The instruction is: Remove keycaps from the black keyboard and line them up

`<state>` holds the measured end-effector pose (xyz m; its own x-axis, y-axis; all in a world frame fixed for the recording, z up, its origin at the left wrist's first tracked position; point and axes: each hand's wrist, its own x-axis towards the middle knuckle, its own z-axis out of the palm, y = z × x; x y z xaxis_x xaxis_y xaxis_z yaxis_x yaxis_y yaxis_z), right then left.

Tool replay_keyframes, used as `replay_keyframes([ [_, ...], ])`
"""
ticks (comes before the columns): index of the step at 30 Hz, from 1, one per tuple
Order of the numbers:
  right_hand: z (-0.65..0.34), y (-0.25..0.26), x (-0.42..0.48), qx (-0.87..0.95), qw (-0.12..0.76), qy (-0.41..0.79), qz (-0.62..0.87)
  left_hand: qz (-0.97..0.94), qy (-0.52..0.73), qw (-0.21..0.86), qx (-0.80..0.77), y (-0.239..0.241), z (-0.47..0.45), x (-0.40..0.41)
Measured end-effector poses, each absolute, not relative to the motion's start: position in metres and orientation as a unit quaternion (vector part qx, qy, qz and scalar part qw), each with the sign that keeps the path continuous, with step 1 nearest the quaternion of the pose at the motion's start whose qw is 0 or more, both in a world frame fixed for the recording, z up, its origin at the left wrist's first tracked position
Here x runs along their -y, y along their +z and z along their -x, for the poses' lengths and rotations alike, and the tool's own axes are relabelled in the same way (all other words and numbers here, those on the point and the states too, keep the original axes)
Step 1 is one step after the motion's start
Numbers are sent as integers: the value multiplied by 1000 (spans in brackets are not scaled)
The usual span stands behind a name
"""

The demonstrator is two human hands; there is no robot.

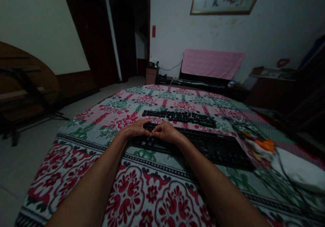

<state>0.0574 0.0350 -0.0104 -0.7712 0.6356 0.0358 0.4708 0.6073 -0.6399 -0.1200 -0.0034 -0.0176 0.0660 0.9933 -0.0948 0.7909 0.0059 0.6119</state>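
A black keyboard (215,145) lies on the patterned cloth in front of me, its left part under my hands. My left hand (137,129) curls over the far left end of the keyboard, with the thumb stretched along its top towards the right hand. Beside it, my right hand (166,132) is closed in a pinch low over the keys; whatever sits between its fingertips is too small to make out. Just beyond the keyboard, rows of loose black keycaps (181,116) are laid out on the cloth.
The flowered cloth (149,186) covers the broad surface. To the right lie an orange item (266,144), a white bag-like bundle (299,167) and dark cables. A pink towel (212,63) drapes something by the back wall. A folded round table (25,74) leans at left.
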Motion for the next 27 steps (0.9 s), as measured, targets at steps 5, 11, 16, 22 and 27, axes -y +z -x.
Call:
replay_keyframes([
  [5,-63,-12,-31,901,170,275,290,-684,190,265,-653,-14,117,7],
  [11,-110,-12,-31,868,281,127,389,-668,212,280,-657,-13,115,10],
  [16,-154,-15,-36,846,251,54,468,-681,203,265,-652,-14,116,10],
  [22,-159,-14,-34,868,184,50,458,-693,193,234,-654,-12,113,15],
  [27,-155,-15,-31,854,173,44,489,-694,207,207,-657,-20,111,16],
])
